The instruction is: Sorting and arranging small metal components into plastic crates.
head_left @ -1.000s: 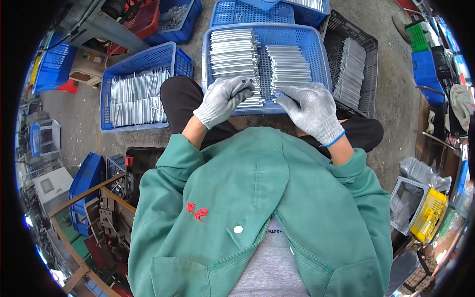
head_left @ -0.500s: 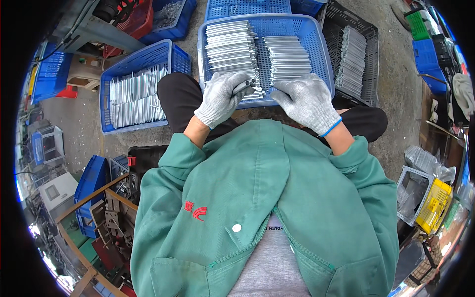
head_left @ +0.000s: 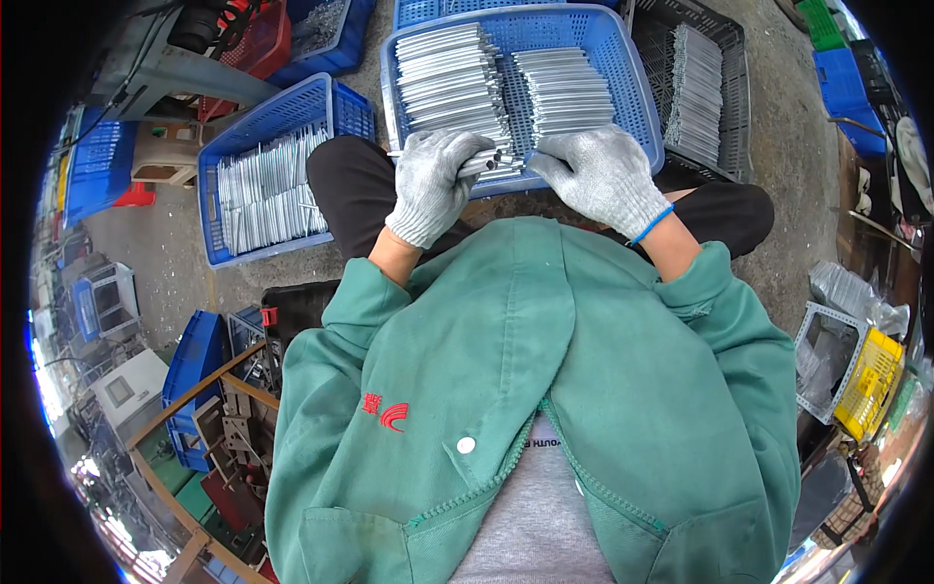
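My left hand [head_left: 435,187], in a grey-white knit glove, is closed around a few short metal tubes [head_left: 480,164]. Their open ends point right, toward my other hand, and a bit of tube sticks out on the left side. My right hand [head_left: 608,180], gloved too, has thumb and fingers pressed together; what lies between them, if anything, is hidden. Both hands are over the near edge of a blue plastic crate [head_left: 637,97]. Inside it lie two stacks of silvery tubes, a taller left stack [head_left: 448,78] and a right stack [head_left: 564,92].
On the left stands a blue crate [head_left: 209,209] of shorter metal pieces. A black crate [head_left: 735,107] with more tubes is on the right. Farther off are a red bin [head_left: 263,54], a machine frame [head_left: 146,73] and, at right, a yellow basket [head_left: 871,380].
The tubes in my left hand have turned to lie more level, and an end now shows left of the hand. My right hand stays pinched. The whole view has shifted slightly.
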A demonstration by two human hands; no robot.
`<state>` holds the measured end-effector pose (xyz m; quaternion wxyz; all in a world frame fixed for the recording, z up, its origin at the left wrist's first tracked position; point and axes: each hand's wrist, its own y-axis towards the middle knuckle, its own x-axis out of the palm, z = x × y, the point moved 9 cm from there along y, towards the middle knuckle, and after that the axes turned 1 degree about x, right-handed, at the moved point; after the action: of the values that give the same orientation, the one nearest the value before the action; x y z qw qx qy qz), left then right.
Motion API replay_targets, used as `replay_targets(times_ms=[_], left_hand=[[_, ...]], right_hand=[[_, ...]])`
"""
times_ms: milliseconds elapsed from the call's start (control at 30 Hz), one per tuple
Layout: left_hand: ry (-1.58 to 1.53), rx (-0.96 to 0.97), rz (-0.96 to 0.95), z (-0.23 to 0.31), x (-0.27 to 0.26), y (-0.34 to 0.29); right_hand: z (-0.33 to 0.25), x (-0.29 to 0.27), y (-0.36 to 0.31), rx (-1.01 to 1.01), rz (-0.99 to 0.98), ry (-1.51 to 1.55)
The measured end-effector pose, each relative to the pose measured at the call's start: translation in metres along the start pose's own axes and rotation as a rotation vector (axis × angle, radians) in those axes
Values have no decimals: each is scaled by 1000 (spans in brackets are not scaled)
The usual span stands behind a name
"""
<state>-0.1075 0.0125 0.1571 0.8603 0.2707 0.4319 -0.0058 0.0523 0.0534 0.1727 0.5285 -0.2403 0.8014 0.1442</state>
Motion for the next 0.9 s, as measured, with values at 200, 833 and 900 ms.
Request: replay_targets(times_ms=[200,833,900], left_hand=[[56,-13,-13,-5,3,1],[22,16,50,-15,5,5],[37,23,41,-20,11,5]], right_hand=[[-3,-7,3,7,-11,18],[16,22,16,102,-15,104],[18,23,17,141,-33,80]])
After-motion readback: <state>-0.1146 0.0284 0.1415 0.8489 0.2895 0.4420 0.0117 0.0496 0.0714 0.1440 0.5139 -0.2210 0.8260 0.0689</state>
